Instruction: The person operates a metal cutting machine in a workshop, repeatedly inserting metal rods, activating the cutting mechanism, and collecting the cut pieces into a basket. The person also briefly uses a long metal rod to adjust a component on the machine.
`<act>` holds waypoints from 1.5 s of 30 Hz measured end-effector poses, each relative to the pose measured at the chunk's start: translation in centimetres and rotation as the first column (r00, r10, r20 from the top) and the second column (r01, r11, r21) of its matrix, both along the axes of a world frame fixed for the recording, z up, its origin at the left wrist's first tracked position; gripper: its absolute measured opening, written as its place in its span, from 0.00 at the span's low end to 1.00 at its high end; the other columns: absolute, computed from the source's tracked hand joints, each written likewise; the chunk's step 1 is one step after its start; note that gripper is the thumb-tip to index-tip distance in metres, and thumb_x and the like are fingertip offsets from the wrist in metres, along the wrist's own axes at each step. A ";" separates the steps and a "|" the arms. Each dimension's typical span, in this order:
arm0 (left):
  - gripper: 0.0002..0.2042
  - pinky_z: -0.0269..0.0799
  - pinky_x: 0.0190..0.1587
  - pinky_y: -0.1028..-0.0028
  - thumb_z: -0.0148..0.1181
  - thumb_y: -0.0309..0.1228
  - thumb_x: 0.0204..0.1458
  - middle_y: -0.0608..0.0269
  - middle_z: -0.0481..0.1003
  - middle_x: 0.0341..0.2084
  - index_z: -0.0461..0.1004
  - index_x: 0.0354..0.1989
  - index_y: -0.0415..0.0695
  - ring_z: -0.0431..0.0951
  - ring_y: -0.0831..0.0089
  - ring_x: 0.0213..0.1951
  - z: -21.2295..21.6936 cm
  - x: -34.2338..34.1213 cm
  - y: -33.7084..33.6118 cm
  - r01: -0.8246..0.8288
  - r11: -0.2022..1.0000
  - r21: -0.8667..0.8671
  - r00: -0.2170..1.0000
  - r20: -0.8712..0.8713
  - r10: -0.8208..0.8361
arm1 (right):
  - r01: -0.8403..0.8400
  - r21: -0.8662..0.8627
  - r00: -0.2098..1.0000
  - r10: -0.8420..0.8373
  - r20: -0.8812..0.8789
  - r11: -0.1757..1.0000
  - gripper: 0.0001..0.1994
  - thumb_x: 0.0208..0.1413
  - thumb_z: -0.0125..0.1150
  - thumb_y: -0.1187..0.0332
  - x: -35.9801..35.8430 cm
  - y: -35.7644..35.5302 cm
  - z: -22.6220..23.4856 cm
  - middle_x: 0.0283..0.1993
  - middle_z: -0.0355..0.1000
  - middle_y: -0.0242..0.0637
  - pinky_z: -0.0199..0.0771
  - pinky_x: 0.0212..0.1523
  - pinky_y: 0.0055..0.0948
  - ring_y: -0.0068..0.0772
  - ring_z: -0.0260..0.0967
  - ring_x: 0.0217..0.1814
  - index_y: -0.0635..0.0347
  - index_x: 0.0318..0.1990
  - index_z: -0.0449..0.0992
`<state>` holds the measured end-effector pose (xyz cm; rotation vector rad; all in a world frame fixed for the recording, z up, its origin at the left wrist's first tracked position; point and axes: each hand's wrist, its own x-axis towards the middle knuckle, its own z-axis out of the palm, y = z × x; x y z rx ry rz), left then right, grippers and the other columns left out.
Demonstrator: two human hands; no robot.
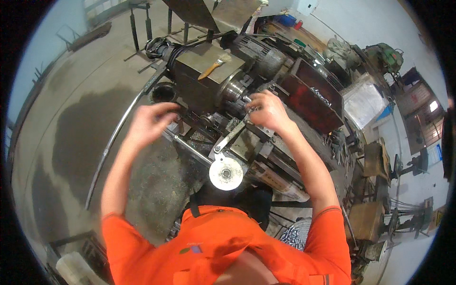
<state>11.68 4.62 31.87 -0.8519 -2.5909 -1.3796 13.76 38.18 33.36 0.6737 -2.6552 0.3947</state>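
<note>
In front of me stands a lathe-like machine with a grey headstock (202, 69) and a round shiny chuck (233, 90). My right hand (270, 111) is at the chuck's front, its fingers bent and closed at a small shiny metal part (246, 99); the fingertips are partly hidden. My left hand (151, 124) hovers left of the machine bed, fingers stretched and thumb apart, with nothing visible in it. Below that hand a steel bar handle (190, 148) slants toward a pale round disc (226, 174). A flat metal link (231, 137) runs from the disc toward the tool slide.
A wooden-handled brush (210, 70) lies on the headstock. Right of the motor (261, 54) sits a dark red metal box (313, 102) holding small silver parts. A long rod (118, 126) slopes down at left. A white basket (298, 232) of silver parts stands by my right side.
</note>
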 end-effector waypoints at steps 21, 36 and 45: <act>0.14 0.67 0.34 0.58 0.58 0.29 0.42 0.47 0.72 0.23 0.67 0.37 0.37 0.73 0.50 0.30 -8.7 1.8 -16.7 -0.429 0.706 -0.563 0.869 -0.046 0.492 | 0.220 0.126 0.828 -0.253 0.500 0.967 0.13 0.32 0.57 0.64 -10.1 2.0 -4.5 0.27 0.73 0.46 0.71 0.36 0.29 0.36 0.73 0.31 0.63 0.26 0.77; 0.07 0.71 0.35 0.61 0.56 0.26 0.35 0.51 0.74 0.22 0.72 0.26 0.43 0.75 0.56 0.30 -10.6 -6.8 -25.6 -0.582 0.307 -0.753 0.796 -0.451 0.403 | 0.093 -0.083 0.891 -0.045 0.451 0.992 0.08 0.28 0.56 0.71 -9.9 1.7 -4.7 0.14 0.61 0.43 0.59 0.18 0.35 0.45 0.60 0.16 0.63 0.13 0.65; 0.09 0.69 0.31 0.60 0.56 0.24 0.33 0.52 0.73 0.19 0.68 0.26 0.42 0.74 0.54 0.26 -9.7 -9.0 -27.4 -0.522 0.426 -0.739 0.853 -0.463 0.242 | 0.321 -0.038 0.739 -0.225 0.636 0.946 0.16 0.28 0.53 0.66 -8.7 0.2 -2.7 0.16 0.64 0.48 0.65 0.25 0.29 0.29 0.66 0.20 0.71 0.26 0.75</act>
